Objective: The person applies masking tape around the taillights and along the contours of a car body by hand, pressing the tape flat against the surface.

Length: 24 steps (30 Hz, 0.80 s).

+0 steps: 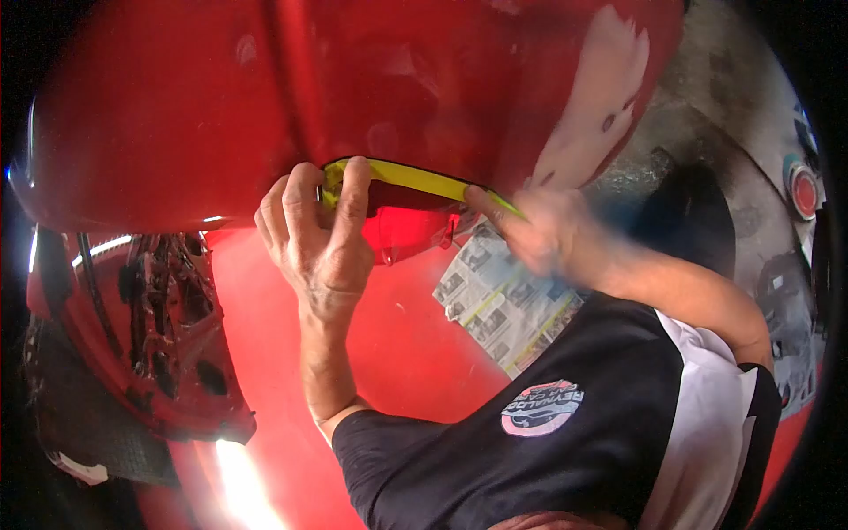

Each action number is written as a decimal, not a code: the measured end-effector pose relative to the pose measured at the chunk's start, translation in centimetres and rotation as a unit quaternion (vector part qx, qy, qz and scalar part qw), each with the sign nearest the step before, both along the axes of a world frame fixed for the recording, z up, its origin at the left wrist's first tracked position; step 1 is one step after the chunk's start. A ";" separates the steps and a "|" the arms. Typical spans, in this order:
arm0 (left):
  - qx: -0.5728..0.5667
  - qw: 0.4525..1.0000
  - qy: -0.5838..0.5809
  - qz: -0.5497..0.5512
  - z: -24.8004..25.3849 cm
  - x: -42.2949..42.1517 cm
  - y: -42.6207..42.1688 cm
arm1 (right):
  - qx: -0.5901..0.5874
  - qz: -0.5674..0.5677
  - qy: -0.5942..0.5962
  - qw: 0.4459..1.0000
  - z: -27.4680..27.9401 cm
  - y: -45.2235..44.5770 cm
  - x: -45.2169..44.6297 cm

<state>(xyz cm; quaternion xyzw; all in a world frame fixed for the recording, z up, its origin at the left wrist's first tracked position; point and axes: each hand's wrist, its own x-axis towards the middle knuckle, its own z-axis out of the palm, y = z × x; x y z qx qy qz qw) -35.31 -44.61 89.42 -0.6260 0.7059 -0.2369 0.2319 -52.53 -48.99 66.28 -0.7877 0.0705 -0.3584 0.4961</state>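
Note:
A strip of yellow tape (415, 177) runs along the lower edge of a curved red car body panel (424, 79). My left hand (322, 234) curls over the strip's left end, its index finger pressing on the tape; its thumb is hidden. Between its fingers, crumpled or folded yellow tape shows at that end. My right hand (552, 231), smeared by motion, pinches the strip near its right end, where a short yellow tip sticks out. Just under the strip lies a red opening or recess in the panel.
A pale bare patch (596, 88) marks the panel's right side. Printed newspaper (508, 296) lies below my right hand on a red surface (397, 344). At left is a red part with dark fittings (168, 318). A round red-and-white object (802, 190) stands at far right.

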 end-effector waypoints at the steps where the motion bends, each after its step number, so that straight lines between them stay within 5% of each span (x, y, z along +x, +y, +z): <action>1: 0.007 1.000 -0.006 -0.014 0.0 0.1 0.0 | 0.006 0.003 0.002 1.000 -0.1 0.0 0.0; 9: 0.024 0.999 0.008 -0.029 -1.1 -1.2 -0.3 | 0.019 0.005 0.012 1.000 0.3 -0.2 0.5; 16: 0.059 0.987 -0.131 -0.076 -2.0 -0.9 0.9 | 0.019 0.001 0.028 0.999 0.6 -0.2 0.9; 24: 0.106 0.981 -0.148 -0.070 -3.0 -0.8 2.1 | 0.005 -0.032 0.017 0.999 0.2 1.2 0.6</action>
